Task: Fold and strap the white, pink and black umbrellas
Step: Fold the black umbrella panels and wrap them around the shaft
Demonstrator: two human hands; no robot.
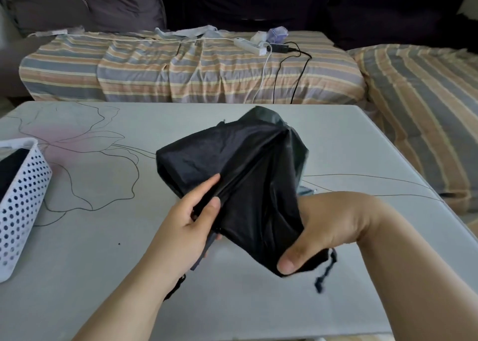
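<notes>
A collapsed black umbrella with loose, bunched canopy fabric hangs above the middle of the pale table. My left hand pinches a fold of the canopy on its left side, thumb on top. My right hand grips the lower end of the umbrella, thumb pressed across the fabric. A black wrist cord dangles below my right hand, and another black strap hangs under my left wrist. The white and pink umbrellas are not visible.
A white perforated basket with something dark inside stands at the table's left edge. Behind the table is a striped sofa carrying a white power strip and black cables.
</notes>
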